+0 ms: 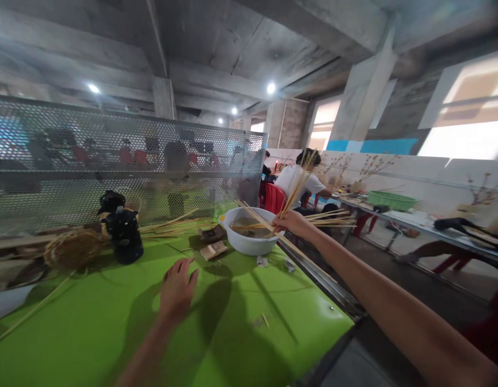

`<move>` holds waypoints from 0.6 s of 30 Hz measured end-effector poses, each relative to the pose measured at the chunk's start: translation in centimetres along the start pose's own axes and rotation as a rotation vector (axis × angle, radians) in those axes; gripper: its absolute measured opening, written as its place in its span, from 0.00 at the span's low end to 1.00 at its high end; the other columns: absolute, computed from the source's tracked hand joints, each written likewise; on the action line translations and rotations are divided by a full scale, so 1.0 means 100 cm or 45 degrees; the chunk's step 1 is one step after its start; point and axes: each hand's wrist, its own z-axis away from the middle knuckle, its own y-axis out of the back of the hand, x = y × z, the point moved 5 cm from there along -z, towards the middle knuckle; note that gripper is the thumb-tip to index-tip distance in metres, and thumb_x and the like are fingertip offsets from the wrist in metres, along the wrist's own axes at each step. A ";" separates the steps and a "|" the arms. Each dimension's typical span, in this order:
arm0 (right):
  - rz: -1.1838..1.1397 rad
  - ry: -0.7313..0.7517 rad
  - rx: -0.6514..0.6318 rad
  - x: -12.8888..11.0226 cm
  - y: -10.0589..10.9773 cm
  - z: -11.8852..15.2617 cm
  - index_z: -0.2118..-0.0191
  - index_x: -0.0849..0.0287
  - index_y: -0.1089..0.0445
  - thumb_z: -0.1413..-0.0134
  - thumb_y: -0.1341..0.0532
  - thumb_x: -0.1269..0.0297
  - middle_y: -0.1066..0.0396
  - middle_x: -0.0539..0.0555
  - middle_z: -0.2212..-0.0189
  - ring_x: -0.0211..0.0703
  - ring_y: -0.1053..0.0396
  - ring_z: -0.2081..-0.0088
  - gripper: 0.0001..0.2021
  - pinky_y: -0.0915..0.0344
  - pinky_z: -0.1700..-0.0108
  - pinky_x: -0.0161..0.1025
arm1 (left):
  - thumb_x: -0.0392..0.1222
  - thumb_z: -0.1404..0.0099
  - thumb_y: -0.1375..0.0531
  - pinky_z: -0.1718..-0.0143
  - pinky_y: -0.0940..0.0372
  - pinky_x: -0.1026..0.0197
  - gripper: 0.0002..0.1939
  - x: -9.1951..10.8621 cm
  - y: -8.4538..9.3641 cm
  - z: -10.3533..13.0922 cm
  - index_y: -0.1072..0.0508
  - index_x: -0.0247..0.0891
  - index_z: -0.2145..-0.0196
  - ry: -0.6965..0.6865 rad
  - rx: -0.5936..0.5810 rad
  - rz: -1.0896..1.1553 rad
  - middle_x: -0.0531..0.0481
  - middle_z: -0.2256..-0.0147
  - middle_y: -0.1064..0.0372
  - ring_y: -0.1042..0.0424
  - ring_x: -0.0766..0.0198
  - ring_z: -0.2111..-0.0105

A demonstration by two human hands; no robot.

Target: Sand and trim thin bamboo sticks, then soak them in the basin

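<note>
My right hand (287, 223) is closed round a bundle of thin straw-coloured strips (296, 189) that stick up above it, at the right rim of a white basin (251, 246). Water and more strips show inside the basin, and several long strips (333, 219) lie across its rim and reach out to the right. My left hand (179, 285) hovers over or rests on the green table (160, 344), fingers apart and holding nothing. Two brown curved pieces (213, 249) lie between it and the basin.
Black bottles (126, 236) and a woven round bundle (73, 248) stand at the left, before a perforated metal screen (87, 161). Small scraps (262, 262) lie near the basin. Beyond the table's right edge, a person (289, 180) sits near another table with a green basket (390, 201).
</note>
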 end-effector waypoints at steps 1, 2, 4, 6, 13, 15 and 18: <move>0.008 0.016 0.023 0.002 -0.002 -0.008 0.73 0.63 0.25 0.53 0.37 0.58 0.23 0.56 0.76 0.44 0.25 0.72 0.12 0.29 0.66 0.35 | 0.45 0.31 0.53 0.44 0.44 0.51 0.20 -0.002 -0.001 -0.001 0.35 0.35 0.45 0.014 -0.023 0.011 0.40 0.46 0.36 0.37 0.53 0.46; 0.018 0.032 0.042 0.004 -0.004 -0.014 0.72 0.63 0.25 0.52 0.37 0.58 0.23 0.55 0.75 0.43 0.25 0.70 0.11 0.30 0.65 0.34 | 0.45 0.32 0.52 0.44 0.44 0.51 0.20 -0.003 -0.003 -0.001 0.35 0.36 0.45 0.022 -0.043 0.022 0.41 0.47 0.35 0.36 0.53 0.46; 0.052 0.044 0.039 0.005 -0.009 -0.025 0.72 0.61 0.25 0.52 0.37 0.59 0.23 0.53 0.75 0.42 0.25 0.71 0.10 0.30 0.65 0.33 | 0.44 0.32 0.52 0.44 0.44 0.51 0.20 -0.004 -0.006 -0.002 0.35 0.38 0.46 0.025 -0.073 0.032 0.42 0.47 0.35 0.36 0.54 0.47; 0.096 0.021 -0.025 0.008 -0.018 -0.031 0.76 0.61 0.25 0.58 0.33 0.62 0.25 0.51 0.80 0.42 0.26 0.75 0.07 0.30 0.69 0.33 | 0.44 0.32 0.51 0.44 0.43 0.51 0.19 -0.006 -0.009 -0.002 0.34 0.39 0.47 0.036 -0.086 0.035 0.44 0.47 0.35 0.35 0.54 0.48; 0.084 -0.002 0.047 0.015 -0.016 -0.038 0.74 0.63 0.24 0.51 0.37 0.61 0.24 0.55 0.79 0.43 0.26 0.75 0.10 0.31 0.71 0.33 | 0.44 0.32 0.52 0.45 0.43 0.52 0.18 -0.007 -0.013 0.001 0.34 0.40 0.47 -0.025 -0.095 0.134 0.44 0.48 0.35 0.35 0.55 0.48; 0.065 -0.006 0.071 0.013 -0.006 -0.038 0.74 0.64 0.24 0.51 0.38 0.60 0.24 0.56 0.80 0.43 0.26 0.77 0.12 0.30 0.72 0.34 | 0.44 0.32 0.52 0.45 0.43 0.51 0.18 -0.008 -0.014 0.000 0.34 0.39 0.48 -0.002 -0.096 0.126 0.43 0.48 0.35 0.35 0.55 0.48; 0.028 0.050 0.211 0.006 0.011 -0.035 0.64 0.65 0.23 0.43 0.44 0.56 0.22 0.58 0.73 0.44 0.24 0.70 0.17 0.29 0.67 0.35 | 0.46 0.32 0.53 0.46 0.41 0.51 0.20 -0.007 -0.015 -0.002 0.33 0.37 0.48 0.002 -0.107 0.137 0.42 0.48 0.34 0.34 0.54 0.49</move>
